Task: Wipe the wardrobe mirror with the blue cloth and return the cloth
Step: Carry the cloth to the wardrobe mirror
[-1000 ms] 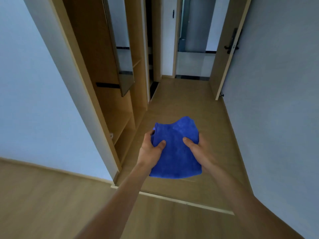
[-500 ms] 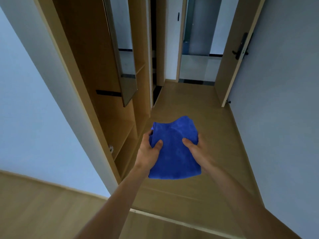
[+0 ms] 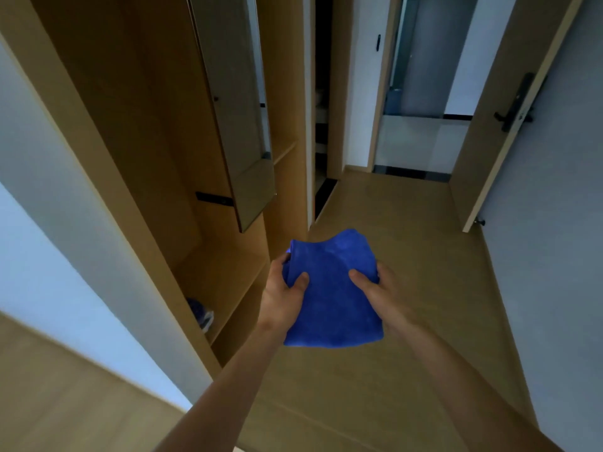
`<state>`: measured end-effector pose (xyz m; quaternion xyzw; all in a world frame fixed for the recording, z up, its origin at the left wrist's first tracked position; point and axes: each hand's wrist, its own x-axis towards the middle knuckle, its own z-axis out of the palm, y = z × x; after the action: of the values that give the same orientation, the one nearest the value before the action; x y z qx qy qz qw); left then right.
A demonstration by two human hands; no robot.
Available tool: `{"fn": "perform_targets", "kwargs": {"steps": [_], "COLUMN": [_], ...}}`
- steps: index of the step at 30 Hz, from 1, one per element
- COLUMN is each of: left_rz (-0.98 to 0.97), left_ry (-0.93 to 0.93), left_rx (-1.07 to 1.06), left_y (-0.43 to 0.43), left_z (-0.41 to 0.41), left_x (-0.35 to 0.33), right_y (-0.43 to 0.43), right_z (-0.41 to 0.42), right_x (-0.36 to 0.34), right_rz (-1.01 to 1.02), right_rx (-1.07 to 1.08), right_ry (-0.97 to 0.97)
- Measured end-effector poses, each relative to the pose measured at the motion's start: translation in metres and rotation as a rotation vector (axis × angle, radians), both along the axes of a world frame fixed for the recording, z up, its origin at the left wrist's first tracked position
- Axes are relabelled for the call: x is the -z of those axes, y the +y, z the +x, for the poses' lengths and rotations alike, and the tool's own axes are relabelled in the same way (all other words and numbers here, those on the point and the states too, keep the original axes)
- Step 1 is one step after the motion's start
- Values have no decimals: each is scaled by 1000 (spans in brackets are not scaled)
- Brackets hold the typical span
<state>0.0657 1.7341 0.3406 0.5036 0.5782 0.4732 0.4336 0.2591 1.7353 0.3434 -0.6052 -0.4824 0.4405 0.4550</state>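
— In the head view, where is the cloth found?
— The cloth (image 3: 332,288) is held folded in front of the body, above the floor (image 3: 417,243), between both hands.
— How are the hands set?
— The left hand (image 3: 282,298) is curled round the cloth's left edge, thumb pressed on top. The right hand (image 3: 381,295) is wrapped round the right edge, thumb laid across the top.
— And the mirror?
— The mirror (image 3: 235,109) is seen inside the open wardrobe (image 3: 146,125) at the left, beyond the cloth and apart from it. A door (image 3: 489,109) is seen open at the right.
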Motion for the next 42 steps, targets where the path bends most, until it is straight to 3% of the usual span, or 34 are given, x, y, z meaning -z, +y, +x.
{"fn": "perform_targets", "kwargs": {"steps": [21, 29, 42], "left_rz": [-5, 19, 77], "left_ry": [-41, -48, -16], "left_rx": [-81, -151, -357], "left_y": [231, 320, 389], "left_z": [64, 42, -8], "left_x": [7, -3, -25], "right_y": [235, 338, 460], "right_z": [65, 46, -19], "right_x": [2, -16, -25], "right_rz": [-10, 10, 25], "right_rx": [-109, -192, -370], "right_ry": [55, -44, 41]}}
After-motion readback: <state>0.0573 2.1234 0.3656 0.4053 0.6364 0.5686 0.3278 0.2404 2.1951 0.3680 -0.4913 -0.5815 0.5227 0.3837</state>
